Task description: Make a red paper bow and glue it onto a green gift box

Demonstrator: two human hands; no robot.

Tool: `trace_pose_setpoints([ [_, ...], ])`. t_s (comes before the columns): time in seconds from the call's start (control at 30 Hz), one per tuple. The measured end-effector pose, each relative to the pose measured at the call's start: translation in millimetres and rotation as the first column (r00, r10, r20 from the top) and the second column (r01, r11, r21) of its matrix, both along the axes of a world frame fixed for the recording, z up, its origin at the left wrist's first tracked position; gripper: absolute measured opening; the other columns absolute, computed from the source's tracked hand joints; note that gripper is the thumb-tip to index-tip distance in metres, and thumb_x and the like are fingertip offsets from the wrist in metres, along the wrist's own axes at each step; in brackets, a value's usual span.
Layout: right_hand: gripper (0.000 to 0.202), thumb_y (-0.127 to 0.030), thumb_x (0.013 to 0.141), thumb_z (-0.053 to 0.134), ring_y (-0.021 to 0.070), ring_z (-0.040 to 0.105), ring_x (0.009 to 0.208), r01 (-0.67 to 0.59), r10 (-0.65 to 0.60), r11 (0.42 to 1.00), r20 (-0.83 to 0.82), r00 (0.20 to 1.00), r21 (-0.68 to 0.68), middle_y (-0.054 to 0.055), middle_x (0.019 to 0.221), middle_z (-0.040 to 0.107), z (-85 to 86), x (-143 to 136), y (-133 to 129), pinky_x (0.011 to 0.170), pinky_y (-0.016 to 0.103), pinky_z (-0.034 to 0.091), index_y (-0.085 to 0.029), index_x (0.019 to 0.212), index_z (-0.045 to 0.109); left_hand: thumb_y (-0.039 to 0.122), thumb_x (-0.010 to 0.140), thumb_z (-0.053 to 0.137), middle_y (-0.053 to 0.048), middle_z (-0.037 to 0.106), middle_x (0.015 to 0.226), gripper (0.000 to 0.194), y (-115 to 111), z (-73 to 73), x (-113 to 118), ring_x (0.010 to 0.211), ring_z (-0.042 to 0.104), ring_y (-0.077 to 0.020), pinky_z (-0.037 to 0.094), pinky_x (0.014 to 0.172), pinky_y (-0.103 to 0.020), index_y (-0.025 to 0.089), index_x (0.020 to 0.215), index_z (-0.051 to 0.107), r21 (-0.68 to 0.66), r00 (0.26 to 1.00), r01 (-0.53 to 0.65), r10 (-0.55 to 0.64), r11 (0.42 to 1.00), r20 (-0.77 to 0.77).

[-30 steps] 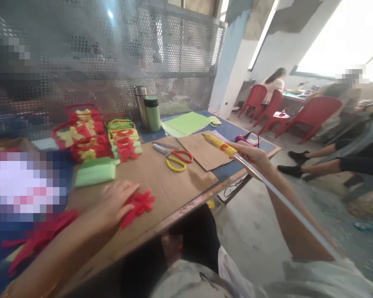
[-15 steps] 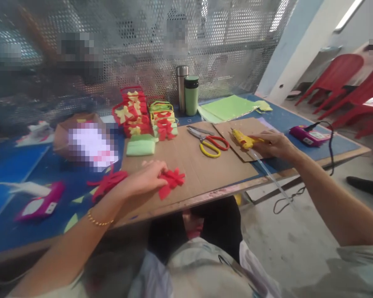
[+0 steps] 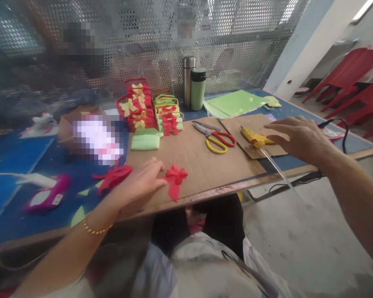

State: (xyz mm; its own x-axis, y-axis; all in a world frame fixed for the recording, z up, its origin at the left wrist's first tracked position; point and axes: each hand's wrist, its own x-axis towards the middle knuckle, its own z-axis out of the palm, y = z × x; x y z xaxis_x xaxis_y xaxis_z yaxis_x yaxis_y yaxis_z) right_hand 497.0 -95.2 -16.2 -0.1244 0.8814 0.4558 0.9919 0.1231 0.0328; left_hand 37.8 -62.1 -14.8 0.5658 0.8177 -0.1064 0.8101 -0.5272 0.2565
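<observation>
My left hand (image 3: 147, 176) rests above the cardboard, fingers apart and loosely bent. Its thumb tip is right beside a red bow (image 3: 176, 176), which lies flat with one tail toward the table's front edge; I cannot tell if they touch. A yellow glue gun (image 3: 255, 138) lies on the smaller cardboard piece (image 3: 233, 124), a clear glue stick (image 3: 278, 169) trailing from its back. Just right of it hovers my right hand (image 3: 301, 134), fingers stretched out and holding nothing. Scissors (image 3: 216, 138) with one red and one yellow handle lie left of the glue gun.
Several red bow-trimmed baskets (image 3: 138, 105) and green ones (image 3: 168, 118) stand at the back. A folded green piece (image 3: 145, 140) is before them. Red strips (image 3: 115, 177) lie left. Two flasks (image 3: 198, 90), green sheets (image 3: 236, 102) and a purple power strip (image 3: 48, 194) sit around.
My right hand has let go of the glue gun and moved up and right. My left fingers have come off the red bow, which now lies on the cardboard. The view has shifted slightly.
</observation>
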Motion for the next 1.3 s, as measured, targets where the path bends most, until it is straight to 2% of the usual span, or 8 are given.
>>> trace_pose_setpoints([
  [0.2, 0.017, -0.02, 0.103, 0.058, 0.0228, 0.071, 0.088, -0.517, 0.53, 0.844, -0.071, 0.845, 0.145, 0.01, 0.099, 0.08, 3.6, -131, -60, 0.079, 0.038, 0.05, -0.017, 0.109, 0.073, 0.032, 0.095, 0.06, -0.011, 0.071, 0.097, 0.014, -25, -5.3, 10, 0.09, 0.067, -0.0294, 0.043, 0.074, -0.036, 0.018, 0.096, 0.062, -0.014, 0.983, -0.15, 0.148, 0.989, -0.107],
  [0.3, 0.021, -0.021, 0.106, 0.051, 0.0227, 0.07, 0.093, -0.601, 0.601, 0.797, -0.151, 0.784, 0.056, 0.011, 0.108, 0.079, -18.4, -186, -73, 0.08, 0.038, 0.05, -0.017, 0.112, 0.071, 0.033, 0.094, 0.063, -0.01, 0.073, 0.092, 0.015, -33, -1.6, 18, 0.087, 0.069, -0.0297, 0.039, 0.069, -0.034, 0.018, 0.097, 0.063, -0.02, 0.965, -0.223, 0.218, 0.975, -0.149],
  [0.43, 0.039, -0.043, 0.106, 0.055, 0.0288, 0.065, 0.115, -0.643, 0.65, 0.759, -0.155, 0.744, 0.1, 0.017, 0.126, 0.074, -49.6, -227, -74, 0.095, 0.044, 0.049, -0.012, 0.125, 0.067, 0.032, 0.096, 0.059, -0.007, 0.074, 0.083, 0.014, -42, 0.5, 17, 0.084, 0.069, -0.0271, 0.038, 0.069, -0.033, 0.02, 0.089, 0.063, -0.067, 0.966, -0.259, 0.257, 0.964, -0.028],
  [0.63, 0.019, -0.025, 0.107, 0.054, 0.021, 0.064, 0.087, -0.521, 0.554, 0.827, -0.149, 0.819, 0.21, 0.006, 0.094, 0.078, -72.5, -233, -76, 0.082, 0.038, 0.044, -0.017, 0.113, 0.07, 0.041, 0.097, 0.049, -0.001, 0.067, 0.068, 0.028, -83, -8.5, -10, 0.062, 0.061, -0.0178, 0.038, 0.061, -0.029, 0.021, 0.08, 0.061, -0.287, 0.889, -0.267, 0.35, 0.92, 0.295],
  [0.77, 0.022, -0.027, 0.107, 0.055, 0.0228, 0.065, 0.094, -0.519, 0.562, 0.823, -0.193, 0.805, 0.232, 0.01, 0.107, 0.078, -70.9, -233, -75, 0.082, 0.039, 0.045, -0.018, 0.121, 0.069, 0.048, 0.092, 0.054, 0.001, 0.065, 0.065, 0.032, -114, -27.4, -18, 0.048, 0.054, -0.013, 0.039, 0.05, -0.026, 0.019, 0.085, 0.065, -0.677, 0.811, -0.175, 0.495, 0.715, 0.312],
  [0.9, 0.037, -0.038, 0.104, 0.06, 0.0283, 0.065, 0.11, -0.577, 0.61, 0.792, -0.234, 0.757, 0.201, 0.016, 0.123, 0.076, -68.6, -247, -68, 0.094, 0.044, 0.048, -0.013, 0.129, 0.066, 0.045, 0.088, 0.06, -0.001, 0.068, 0.066, 0.03, -127, -49.5, -11, 0.048, 0.056, -0.0121, 0.042, 0.05, -0.025, 0.016, 0.085, 0.067, -0.815, 0.784, -0.058, 0.532, 0.576, 0.32],
  [1.1, 0.019, -0.022, 0.105, 0.057, 0.0208, 0.067, 0.092, -0.55, 0.614, 0.78, -0.195, 0.765, 0.297, 0.008, 0.111, 0.082, -78.7, -244, -72, 0.091, 0.041, 0.045, -0.018, 0.118, 0.071, 0.052, 0.082, 0.072, -0.004, 0.069, 0.067, 0.039, -126, -73.9, 2, 0.051, 0.059, -0.0121, 0.042, 0.051, -0.024, 0.014, 0.085, 0.07, -0.848, 0.666, 0.046, 0.617, 0.528, 0.42],
  [1.3, 0.028, -0.013, 0.105, 0.049, 0.0197, 0.067, 0.088, -0.531, 0.614, 0.767, -0.171, 0.771, 0.361, 0.009, 0.108, 0.082, -84.3, -233, -87, 0.078, 0.038, 0.045, -0.016, 0.124, 0.07, 0.069, 0.072, 0.081, -0.01, 0.076, 0.08, 0.062, -129, -91.5, 20, 0.067, 0.07, -0.0195, 0.053, 0.064, -0.03, 0.012, 0.097, 0.074, -0.843, 0.337, 0.115, 0.778, 0.525, 0.53],
])
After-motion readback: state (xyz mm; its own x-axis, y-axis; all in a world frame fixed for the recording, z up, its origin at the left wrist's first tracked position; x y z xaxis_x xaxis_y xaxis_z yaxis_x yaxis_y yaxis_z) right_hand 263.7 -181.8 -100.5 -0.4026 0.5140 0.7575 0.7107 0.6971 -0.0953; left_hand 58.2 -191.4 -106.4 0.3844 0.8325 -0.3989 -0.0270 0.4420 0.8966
